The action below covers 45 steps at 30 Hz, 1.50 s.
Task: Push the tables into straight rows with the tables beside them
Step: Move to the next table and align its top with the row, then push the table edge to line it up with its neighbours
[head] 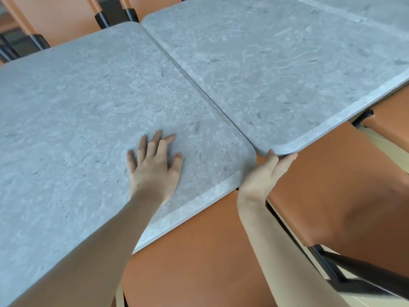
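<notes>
A single head-worn camera supplied the only view, so no second view shared any part of the scene. It looked forward and steeply down from above the near edge of two grey stone-patterned tables, the left surface [84,111] and the right surface [276,69], and sat close enough that they filled most of the frame. The wide lens bowed their edges, and the seam between them ran diagonally from upper middle to lower right. Both forearms entered from the bottom edge. Orange chair seats [210,251] lay directly beneath the camera, with more chairs [62,16] along the far top edge.
</notes>
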Motion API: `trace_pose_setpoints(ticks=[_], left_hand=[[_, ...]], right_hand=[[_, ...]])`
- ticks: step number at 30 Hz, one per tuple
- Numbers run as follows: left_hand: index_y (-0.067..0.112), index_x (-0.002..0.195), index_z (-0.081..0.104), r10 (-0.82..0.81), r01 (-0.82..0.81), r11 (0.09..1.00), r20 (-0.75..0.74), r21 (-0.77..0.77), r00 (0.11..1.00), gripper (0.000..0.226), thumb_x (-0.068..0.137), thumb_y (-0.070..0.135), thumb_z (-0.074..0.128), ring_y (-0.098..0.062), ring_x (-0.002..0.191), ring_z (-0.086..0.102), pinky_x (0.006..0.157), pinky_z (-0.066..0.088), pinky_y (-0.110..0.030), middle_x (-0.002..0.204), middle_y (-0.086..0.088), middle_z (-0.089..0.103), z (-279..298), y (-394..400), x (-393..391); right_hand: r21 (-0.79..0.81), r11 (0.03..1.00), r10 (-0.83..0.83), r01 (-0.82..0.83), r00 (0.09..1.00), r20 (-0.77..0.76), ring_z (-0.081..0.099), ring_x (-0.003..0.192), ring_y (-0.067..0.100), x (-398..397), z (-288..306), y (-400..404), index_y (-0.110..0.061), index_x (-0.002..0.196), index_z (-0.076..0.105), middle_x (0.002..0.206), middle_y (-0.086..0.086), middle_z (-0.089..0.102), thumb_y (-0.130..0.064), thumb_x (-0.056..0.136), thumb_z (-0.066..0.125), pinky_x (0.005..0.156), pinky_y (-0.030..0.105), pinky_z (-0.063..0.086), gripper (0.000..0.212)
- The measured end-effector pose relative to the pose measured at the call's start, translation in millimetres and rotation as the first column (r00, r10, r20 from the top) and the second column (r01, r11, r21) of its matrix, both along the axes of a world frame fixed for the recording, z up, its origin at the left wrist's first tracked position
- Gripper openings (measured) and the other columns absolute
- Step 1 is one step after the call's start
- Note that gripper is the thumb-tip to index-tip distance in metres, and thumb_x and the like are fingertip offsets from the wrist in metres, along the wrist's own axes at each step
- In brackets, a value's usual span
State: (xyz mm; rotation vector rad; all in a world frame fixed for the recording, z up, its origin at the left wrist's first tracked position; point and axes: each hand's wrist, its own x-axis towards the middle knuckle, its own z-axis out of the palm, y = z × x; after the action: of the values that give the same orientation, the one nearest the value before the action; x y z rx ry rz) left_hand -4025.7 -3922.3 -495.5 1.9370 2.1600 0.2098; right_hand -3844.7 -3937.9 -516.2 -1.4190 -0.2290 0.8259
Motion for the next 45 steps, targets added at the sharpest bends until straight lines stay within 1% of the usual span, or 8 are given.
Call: trace_pose_setpoints(ticks=[9, 16, 21, 25, 29, 32, 35, 45], left_hand=[[0.045, 0.153, 0.023, -0.005, 0.005, 1.000, 0.024, 0.010, 1.000, 0.057, 0.096, 0.054, 0.026, -0.010, 0.156, -0.009, 0.126, -0.008, -0.048, 0.168, 0.018, 0.008, 0, 0, -1], [0.045, 0.153, 0.025, -0.011, 0.010, 1.000, 0.037, 0.019, 0.999, 0.055, 0.099, 0.054, 0.029, -0.011, 0.156, -0.006, 0.126, -0.007, -0.048, 0.168, 0.016, 0.010, 1, -1, 0], [0.042, 0.153, 0.033, 0.030, -0.032, 0.998, 0.034, 0.061, 0.999, 0.052, 0.102, 0.052, 0.037, -0.015, 0.156, 0.006, 0.127, 0.000, -0.043, 0.167, 0.014, 0.020, 4, -5, 3], [0.039, 0.140, 0.052, 0.145, -0.140, 0.989, 0.106, -0.046, 0.984, 0.040, 0.101, 0.041, 0.043, -0.024, 0.139, 0.041, 0.115, 0.035, -0.045, 0.149, 0.005, 0.049, 35, -19, 18], [0.042, 0.113, 0.064, 0.178, -0.207, 0.978, 0.589, -0.019, 0.788, 0.027, 0.104, 0.033, 0.041, -0.011, 0.095, 0.064, 0.086, 0.049, -0.030, 0.118, 0.012, 0.068, 89, -78, 42], [0.038, 0.111, 0.070, 0.235, -0.364, 0.931, 0.804, -0.025, 0.546, 0.036, 0.107, 0.024, 0.038, -0.001, 0.104, 0.066, 0.096, 0.046, -0.025, 0.113, 0.017, 0.072, 133, -128, 59], [0.032, 0.110, 0.072, 0.265, -0.482, 0.875, 0.883, -0.052, 0.386, 0.037, 0.107, 0.019, 0.038, -0.002, 0.104, 0.068, 0.101, 0.049, -0.035, 0.113, 0.015, 0.073, 181, -168, 62], [0.021, 0.113, 0.070, 0.078, -0.658, 0.733, 0.940, 0.171, 0.331, 0.022, 0.104, 0.020, 0.050, -0.009, 0.109, 0.069, 0.102, 0.052, -0.038, 0.121, 0.004, 0.070, 356, -239, 39]], right_hand=[[0.015, 0.998, -0.055, 0.054, 0.995, 0.084, -0.007, 0.155, 0.003, -12, -7, 12, -0.020, 0.162, -0.009, 0.170, -0.009, -0.008, -0.022, 0.105, 0.037, 0.128, 0.033, -0.002, 0.074], [-0.100, 0.967, 0.253, -0.236, 0.941, 0.227, -0.014, 0.154, 0.011, 8, -1, -8, -0.007, 0.157, -0.021, 0.169, 0.004, -0.018, -0.011, 0.100, 0.050, 0.124, 0.026, -0.005, 0.092], [-0.272, 0.834, 0.545, -0.479, 0.642, 0.539, -0.011, 0.156, 0.020, 31, 12, -40, -0.015, 0.163, -0.001, 0.169, 0.002, -0.017, -0.021, 0.098, 0.059, 0.128, 0.042, 0.009, 0.089], [-0.286, 0.654, 0.728, -0.701, 0.479, 0.491, 0.008, 0.154, 0.006, 47, 69, -58, -0.029, 0.160, 0.023, 0.169, -0.012, 0.009, -0.024, 0.100, 0.059, 0.119, 0.020, 0.015, 0.071], [-0.210, 0.606, 0.781, -0.767, 0.525, 0.338, 0.053, 0.123, -0.006, 61, 142, -71, -0.032, 0.141, 0.054, 0.143, -0.018, 0.054, -0.022, 0.099, 0.061, 0.105, 0.019, 0.043, 0.044], [-0.168, 0.527, 0.834, -0.833, 0.469, 0.289, 0.055, 0.106, -0.020, 61, 197, -88, -0.036, 0.126, 0.064, 0.129, -0.021, 0.062, -0.023, 0.099, 0.061, 0.087, 0.009, 0.044, 0.030], [-0.124, 0.442, 0.871, -0.888, 0.393, 0.294, 0.060, 0.110, -0.012, 52, 253, -102, -0.038, 0.118, 0.068, 0.123, -0.023, 0.067, -0.026, 0.097, 0.063, 0.105, 0.030, 0.049, 0.025], [-0.026, 0.149, 0.905, -0.988, 0.126, 0.406, 0.063, 0.119, 0.002, 23, 413, -139, -0.033, 0.112, 0.073, 0.120, -0.019, 0.069, -0.025, 0.100, 0.060, 0.106, 0.040, 0.051, 0.019]])
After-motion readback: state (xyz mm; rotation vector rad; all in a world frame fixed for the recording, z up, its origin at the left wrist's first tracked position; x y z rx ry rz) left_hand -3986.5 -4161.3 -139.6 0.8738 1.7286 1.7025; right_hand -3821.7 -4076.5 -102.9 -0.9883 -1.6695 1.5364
